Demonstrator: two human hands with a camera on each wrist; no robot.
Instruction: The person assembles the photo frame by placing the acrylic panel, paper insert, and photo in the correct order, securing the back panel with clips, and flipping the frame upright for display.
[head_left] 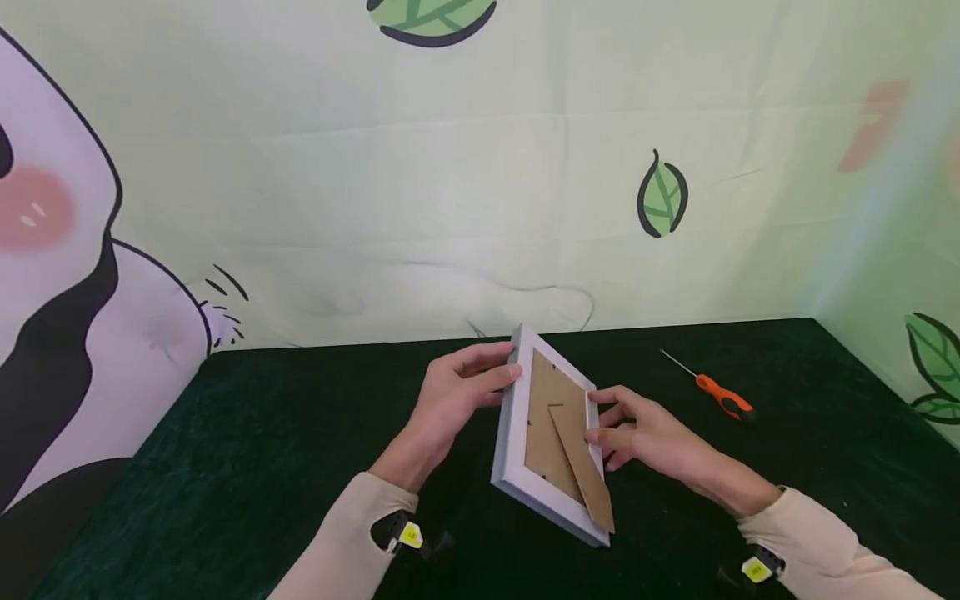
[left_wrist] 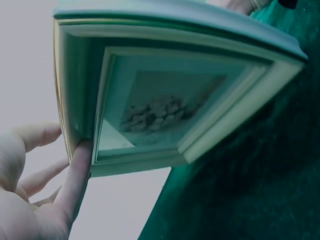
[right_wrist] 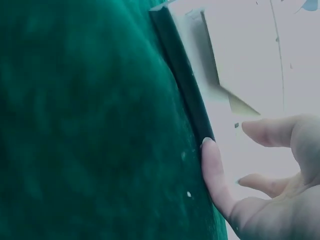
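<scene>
Here both hands are gripping a white picture frame (head_left: 517,433), tilted back-up above the green table (head_left: 262,467): left hand (head_left: 453,400) pinching its left edge, right hand (head_left: 645,437) its right.

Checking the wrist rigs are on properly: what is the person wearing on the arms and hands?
Both hands, left hand and right hand, are bare. Each arm has a long cream sleeve. A small black device with a yellow tag sits at each cuff; the right one matches.
</scene>
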